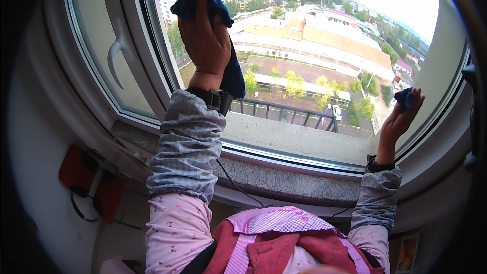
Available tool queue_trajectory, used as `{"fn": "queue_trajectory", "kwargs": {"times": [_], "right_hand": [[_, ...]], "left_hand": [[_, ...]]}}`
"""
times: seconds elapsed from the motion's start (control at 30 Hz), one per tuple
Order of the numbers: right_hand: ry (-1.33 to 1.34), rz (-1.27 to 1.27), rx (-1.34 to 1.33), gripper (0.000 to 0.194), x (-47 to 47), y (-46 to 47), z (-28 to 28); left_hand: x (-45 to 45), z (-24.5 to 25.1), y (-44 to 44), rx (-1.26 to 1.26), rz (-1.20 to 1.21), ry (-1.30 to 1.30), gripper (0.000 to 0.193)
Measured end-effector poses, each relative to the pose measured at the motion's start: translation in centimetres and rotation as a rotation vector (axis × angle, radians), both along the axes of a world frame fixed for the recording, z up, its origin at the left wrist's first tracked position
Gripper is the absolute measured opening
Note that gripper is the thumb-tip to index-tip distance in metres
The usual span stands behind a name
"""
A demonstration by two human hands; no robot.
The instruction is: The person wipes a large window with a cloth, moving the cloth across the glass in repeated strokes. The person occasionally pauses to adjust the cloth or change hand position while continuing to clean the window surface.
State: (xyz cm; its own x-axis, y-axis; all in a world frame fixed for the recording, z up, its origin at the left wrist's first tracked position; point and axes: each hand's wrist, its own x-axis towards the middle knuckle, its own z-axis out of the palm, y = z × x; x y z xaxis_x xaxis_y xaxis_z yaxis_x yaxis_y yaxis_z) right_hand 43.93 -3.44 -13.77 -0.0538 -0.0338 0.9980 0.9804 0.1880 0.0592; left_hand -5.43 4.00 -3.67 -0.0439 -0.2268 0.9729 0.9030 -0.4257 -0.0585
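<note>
My left hand (205, 42) is raised near the upper left of the window pane (289, 61), fingers spread over a dark blue cloth (234, 72) that hangs down behind the hand and wrist. The palm side faces the glass, with the cloth between. At the pane's right side, my right hand (401, 116) holds a smaller-looking bunch of dark blue cloth (404, 97) in its fingers. Black straps circle both wrists, below which grey checked sleeve covers are bunched.
A window sash with a white handle (116, 61) is at the left. Below the pane runs a speckled stone sill (281, 182), crossed by a thin black cable (237, 186). A red and black object (93, 182) lies low at the left. Outside is a dark metal railing (285, 112).
</note>
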Motion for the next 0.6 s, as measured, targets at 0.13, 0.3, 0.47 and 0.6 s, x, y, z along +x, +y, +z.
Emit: {"fn": "queue_trajectory", "kwargs": {"times": [0.13,0.3,0.47,0.6], "right_hand": [[-0.174,0.167,-0.335,0.047,-7.4,-3.6,-4.3],[0.139,0.596,-0.318,0.044,-12.4,-7.6,-7.4],[0.132,0.815,-0.709,0.051,-17.0,-9.8,-9.2],[-0.170,0.767,-0.898,0.058,-19.5,-10.5,-10.1]], "left_hand": [[3.6,-6.0,-3.0,-0.167,-0.182,-0.052,0.040],[8.3,-17.6,-11.0,-0.644,-0.531,0.215,0.033],[12.9,-23.9,-15.0,-1.464,-1.327,0.108,0.037],[12.2,-25.6,-15.0,-1.804,-1.586,-0.037,0.057]]}}
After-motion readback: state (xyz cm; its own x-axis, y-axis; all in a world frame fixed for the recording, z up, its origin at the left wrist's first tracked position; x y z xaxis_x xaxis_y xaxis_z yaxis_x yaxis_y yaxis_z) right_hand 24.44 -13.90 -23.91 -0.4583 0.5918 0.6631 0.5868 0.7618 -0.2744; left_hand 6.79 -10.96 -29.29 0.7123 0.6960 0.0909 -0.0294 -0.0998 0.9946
